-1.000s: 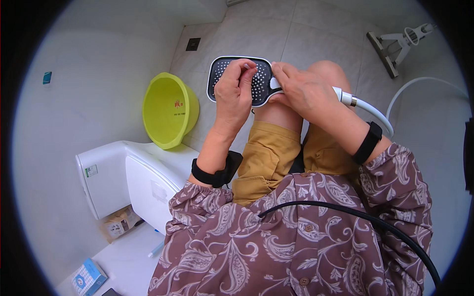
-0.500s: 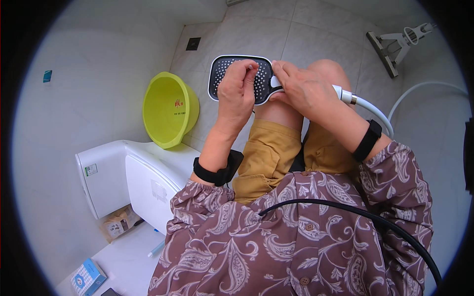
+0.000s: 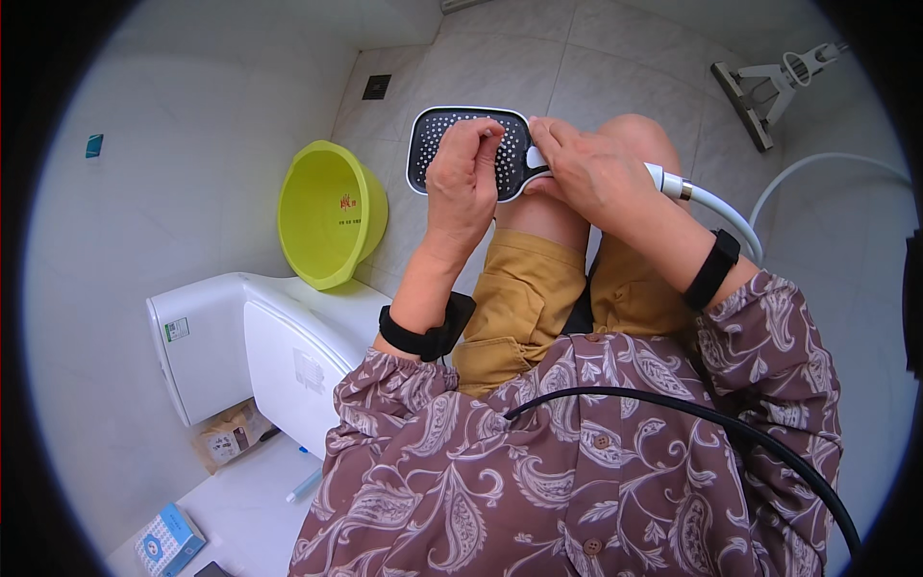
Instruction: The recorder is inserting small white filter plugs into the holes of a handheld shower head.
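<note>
A rectangular handheld shower head point(image 3: 512, 156) with a white rim and a black, dotted spray face lies over my knees, its face turned up. My right hand point(image 3: 598, 175) is closed around its handle near the neck. Above the spray face my left hand point(image 3: 462, 183) makes a pinch, thumb against the bent fingers. A tiny pale bit seems to show at those fingertips, too small to name. From the handle's end a white hose point(image 3: 726, 217) runs off to the right.
A yellow-green basin point(image 3: 327, 216) stands on the left, beside a white toilet point(image 3: 288, 337). A floor squeegee point(image 3: 760, 101) leans at the far right. Near the lower left lie a blue-and-white box point(image 3: 170, 540) and a brown package point(image 3: 231, 438). A floor drain point(image 3: 376, 87) is at the back.
The shower head and both hands have shifted only slightly. My grip on the handle and the left pinch look the same.
</note>
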The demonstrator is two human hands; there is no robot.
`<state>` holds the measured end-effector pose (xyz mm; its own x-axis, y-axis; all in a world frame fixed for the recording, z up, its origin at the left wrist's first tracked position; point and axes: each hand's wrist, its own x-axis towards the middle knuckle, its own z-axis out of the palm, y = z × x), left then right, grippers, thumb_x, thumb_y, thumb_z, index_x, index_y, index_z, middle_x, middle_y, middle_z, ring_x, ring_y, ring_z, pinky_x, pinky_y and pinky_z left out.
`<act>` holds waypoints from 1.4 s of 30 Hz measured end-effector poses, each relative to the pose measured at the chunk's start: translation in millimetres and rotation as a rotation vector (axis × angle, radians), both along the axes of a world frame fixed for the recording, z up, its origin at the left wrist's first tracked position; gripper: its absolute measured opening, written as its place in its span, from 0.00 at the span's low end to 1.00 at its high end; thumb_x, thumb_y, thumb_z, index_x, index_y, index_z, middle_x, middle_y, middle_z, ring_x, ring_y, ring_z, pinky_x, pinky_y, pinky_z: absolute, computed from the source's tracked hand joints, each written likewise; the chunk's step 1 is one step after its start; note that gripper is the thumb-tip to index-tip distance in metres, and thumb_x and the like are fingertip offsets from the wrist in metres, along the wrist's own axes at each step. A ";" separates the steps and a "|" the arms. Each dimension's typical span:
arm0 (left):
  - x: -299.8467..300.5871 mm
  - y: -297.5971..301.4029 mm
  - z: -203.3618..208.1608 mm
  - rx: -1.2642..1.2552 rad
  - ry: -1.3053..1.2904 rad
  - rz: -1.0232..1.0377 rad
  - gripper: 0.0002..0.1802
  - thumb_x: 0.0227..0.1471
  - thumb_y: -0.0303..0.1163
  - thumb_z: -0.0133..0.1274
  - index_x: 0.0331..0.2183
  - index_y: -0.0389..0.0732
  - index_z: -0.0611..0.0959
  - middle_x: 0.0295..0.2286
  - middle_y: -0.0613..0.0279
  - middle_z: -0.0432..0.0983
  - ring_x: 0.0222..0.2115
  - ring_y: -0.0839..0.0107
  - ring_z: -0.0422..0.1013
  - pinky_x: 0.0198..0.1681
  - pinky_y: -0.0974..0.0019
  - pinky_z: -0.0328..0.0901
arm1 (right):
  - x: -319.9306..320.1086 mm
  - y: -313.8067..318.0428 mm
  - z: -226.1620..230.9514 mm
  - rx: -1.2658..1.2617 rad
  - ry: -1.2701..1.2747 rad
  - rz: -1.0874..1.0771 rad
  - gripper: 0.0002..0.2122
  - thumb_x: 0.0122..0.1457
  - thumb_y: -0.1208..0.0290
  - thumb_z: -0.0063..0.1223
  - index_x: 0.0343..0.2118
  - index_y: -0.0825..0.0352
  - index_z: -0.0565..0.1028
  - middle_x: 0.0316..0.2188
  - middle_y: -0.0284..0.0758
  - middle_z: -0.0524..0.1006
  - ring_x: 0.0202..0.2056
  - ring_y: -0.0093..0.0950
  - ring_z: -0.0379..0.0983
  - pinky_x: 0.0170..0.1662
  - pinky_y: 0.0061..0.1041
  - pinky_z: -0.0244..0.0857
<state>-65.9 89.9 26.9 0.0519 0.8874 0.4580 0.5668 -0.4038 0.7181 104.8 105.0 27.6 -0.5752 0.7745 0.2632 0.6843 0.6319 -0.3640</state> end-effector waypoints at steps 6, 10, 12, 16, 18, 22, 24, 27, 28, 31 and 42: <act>2.0 2.2 -1.6 -0.001 -0.028 -0.002 0.04 0.49 0.19 0.47 0.31 0.35 0.74 0.27 0.55 0.73 0.29 0.61 0.70 0.33 0.66 0.64 | 2.1 2.3 -0.7 0.005 0.002 0.001 0.24 0.46 0.62 0.57 0.43 0.73 0.66 0.31 0.37 0.72 0.34 0.32 0.72 0.34 0.26 0.68; 2.5 2.2 -2.7 -0.006 -0.022 -0.006 0.04 0.51 0.20 0.47 0.32 0.36 0.75 0.27 0.60 0.73 0.28 0.72 0.69 0.33 0.73 0.63 | 2.8 1.8 0.5 -0.004 -0.010 -0.006 0.24 0.47 0.62 0.57 0.42 0.73 0.66 0.31 0.38 0.72 0.34 0.33 0.72 0.33 0.26 0.68; 2.7 2.0 -2.4 -0.004 -0.015 -0.007 0.04 0.51 0.20 0.47 0.32 0.36 0.75 0.27 0.60 0.73 0.28 0.71 0.69 0.33 0.73 0.63 | 3.3 2.1 0.3 -0.008 -0.012 -0.003 0.23 0.47 0.61 0.57 0.42 0.72 0.66 0.31 0.38 0.72 0.34 0.33 0.72 0.33 0.26 0.68; 2.1 1.4 -3.0 -0.006 0.006 -0.017 0.04 0.50 0.19 0.47 0.31 0.36 0.74 0.27 0.58 0.73 0.28 0.66 0.70 0.33 0.69 0.63 | 2.9 1.9 -0.2 0.012 0.010 -0.006 0.23 0.47 0.61 0.57 0.42 0.72 0.66 0.30 0.38 0.72 0.33 0.33 0.72 0.32 0.26 0.68; 3.1 1.7 -2.5 -0.007 0.004 -0.018 0.05 0.49 0.19 0.47 0.31 0.35 0.74 0.27 0.55 0.73 0.29 0.60 0.70 0.33 0.65 0.64 | 3.6 3.0 -1.8 0.016 -0.002 -0.004 0.24 0.47 0.61 0.57 0.42 0.72 0.66 0.30 0.37 0.72 0.32 0.33 0.72 0.32 0.26 0.68; 5.3 2.4 -1.5 -0.006 0.009 -0.011 0.05 0.49 0.19 0.47 0.31 0.36 0.74 0.27 0.56 0.73 0.29 0.60 0.70 0.33 0.65 0.64 | 5.0 3.9 -3.5 0.029 0.003 -0.003 0.24 0.47 0.61 0.57 0.42 0.72 0.66 0.30 0.38 0.72 0.33 0.33 0.72 0.32 0.26 0.68; 5.7 3.0 -2.1 -0.007 0.011 -0.008 0.05 0.49 0.19 0.47 0.31 0.36 0.74 0.27 0.56 0.73 0.29 0.60 0.70 0.33 0.65 0.64 | 5.6 3.7 -0.5 -0.094 -0.058 -0.017 0.27 0.48 0.61 0.55 0.48 0.72 0.64 0.41 0.40 0.71 0.34 0.37 0.72 0.36 0.29 0.66; 6.3 4.6 -4.1 0.004 -0.003 0.004 0.04 0.51 0.20 0.47 0.31 0.37 0.75 0.26 0.60 0.73 0.28 0.71 0.69 0.33 0.72 0.63 | 6.7 5.1 0.7 -0.103 -0.069 -0.018 0.27 0.48 0.61 0.55 0.48 0.72 0.63 0.41 0.40 0.71 0.35 0.37 0.72 0.36 0.29 0.66; 7.0 4.9 -4.3 0.002 -0.006 0.000 0.04 0.51 0.20 0.47 0.31 0.37 0.75 0.26 0.60 0.73 0.28 0.71 0.69 0.33 0.72 0.63 | 7.4 5.1 0.7 -0.104 -0.071 -0.020 0.27 0.48 0.61 0.55 0.48 0.72 0.63 0.41 0.40 0.71 0.35 0.37 0.72 0.36 0.29 0.66; 7.7 5.0 -3.0 -0.001 -0.006 -0.003 0.04 0.51 0.20 0.47 0.31 0.37 0.75 0.26 0.60 0.73 0.28 0.71 0.69 0.33 0.72 0.63 | 7.6 5.3 1.3 -0.110 -0.065 -0.014 0.27 0.48 0.61 0.55 0.48 0.72 0.63 0.41 0.40 0.71 0.35 0.37 0.72 0.36 0.29 0.66; 7.5 6.7 -3.7 -0.053 -0.120 0.019 0.04 0.54 0.21 0.45 0.32 0.36 0.75 0.28 0.64 0.74 0.28 0.74 0.69 0.34 0.75 0.64 | 8.6 7.2 -1.1 0.008 -0.030 -0.003 0.25 0.46 0.61 0.57 0.43 0.73 0.66 0.31 0.37 0.72 0.34 0.32 0.72 0.33 0.26 0.68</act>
<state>-58.4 96.6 23.3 -0.0170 0.9109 0.4123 0.4830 -0.3536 0.8011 113.3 112.2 26.5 -0.5805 0.7744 0.2517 0.6968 0.6324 -0.3385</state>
